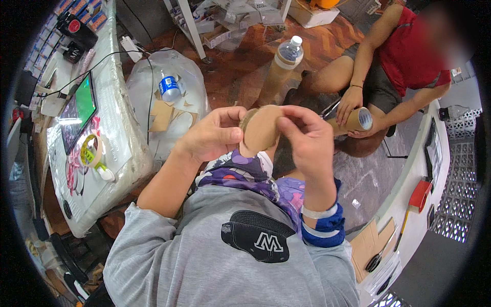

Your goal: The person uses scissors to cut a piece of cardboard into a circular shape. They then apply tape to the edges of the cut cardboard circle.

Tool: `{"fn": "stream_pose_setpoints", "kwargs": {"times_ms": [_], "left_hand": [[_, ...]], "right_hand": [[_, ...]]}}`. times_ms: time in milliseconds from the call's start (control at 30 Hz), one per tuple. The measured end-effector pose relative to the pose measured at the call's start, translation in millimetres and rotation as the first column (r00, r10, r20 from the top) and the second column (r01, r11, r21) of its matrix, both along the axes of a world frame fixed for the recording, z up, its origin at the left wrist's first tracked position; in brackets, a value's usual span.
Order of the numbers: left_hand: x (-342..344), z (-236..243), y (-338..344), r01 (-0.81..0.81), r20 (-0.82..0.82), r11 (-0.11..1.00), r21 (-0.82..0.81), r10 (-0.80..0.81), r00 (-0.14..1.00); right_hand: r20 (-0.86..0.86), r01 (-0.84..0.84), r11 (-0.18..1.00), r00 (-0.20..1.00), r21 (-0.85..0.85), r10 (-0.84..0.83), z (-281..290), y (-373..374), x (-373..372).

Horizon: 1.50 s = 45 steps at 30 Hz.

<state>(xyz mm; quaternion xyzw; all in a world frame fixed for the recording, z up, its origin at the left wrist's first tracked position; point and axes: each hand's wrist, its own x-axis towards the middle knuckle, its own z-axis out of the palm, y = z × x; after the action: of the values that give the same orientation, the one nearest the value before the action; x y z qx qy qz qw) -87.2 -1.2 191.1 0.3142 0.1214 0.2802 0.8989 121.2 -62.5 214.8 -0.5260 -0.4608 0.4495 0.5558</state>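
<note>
In front of my lap I hold a rounded, flat piece of brown cardboard up between both hands. My left hand pinches its left side between thumb and fingers, where the edge looks thick and rough. On the opposite side, the thumb of my right hand presses on the face, with the fingers behind the upper right edge. A smaller tan bit shows under the disc's lower left, and I cannot tell whether it is a separate piece. Beyond my hands stands a clear bottle with a white cap, its lower part wrapped in brown material.
A seated person in red holds a cardboard tube at the right. The left table bears a tablet and a tape roll. Cardboard scraps lie on clear plastic. Scissors rest on the right table.
</note>
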Motion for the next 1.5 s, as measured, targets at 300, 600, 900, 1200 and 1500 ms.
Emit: {"fn": "stream_pose_setpoints", "kwargs": {"times_ms": [300, 600, 900, 1200, 1500], "left_hand": [[9, 5, -6, -0.026, -0.276, 0.997, 0.066, 0.043, 0.96], [3, 29, -14, -0.012, -0.473, 0.972, 0.234, 0.124, 0.872], [-10, 37, -15, 0.002, -0.488, 0.993, 0.117, 0.056, 0.871], [-27, 10, -11, 0.124, -0.739, 0.979, 0.159, 0.035, 0.672], [-70, 12, -91, 0.598, -0.774, 0.525, 0.605, 0.212, 0.597]], "right_hand": [[0.442, -0.308, 0.892, 0.886, 0.331, 0.142, 10, 1, 4], [0.555, -0.402, 0.864, 0.811, 0.304, 0.182, 9, -6, -4], [0.478, -0.399, 0.854, 0.852, 0.334, 0.211, -1, -4, -18], [0.571, -0.497, 0.839, 0.764, 0.224, 0.3, -11, 4, -26], [0.717, -0.605, 0.732, 0.656, 0.313, 0.235, 31, 82, -123]]}}
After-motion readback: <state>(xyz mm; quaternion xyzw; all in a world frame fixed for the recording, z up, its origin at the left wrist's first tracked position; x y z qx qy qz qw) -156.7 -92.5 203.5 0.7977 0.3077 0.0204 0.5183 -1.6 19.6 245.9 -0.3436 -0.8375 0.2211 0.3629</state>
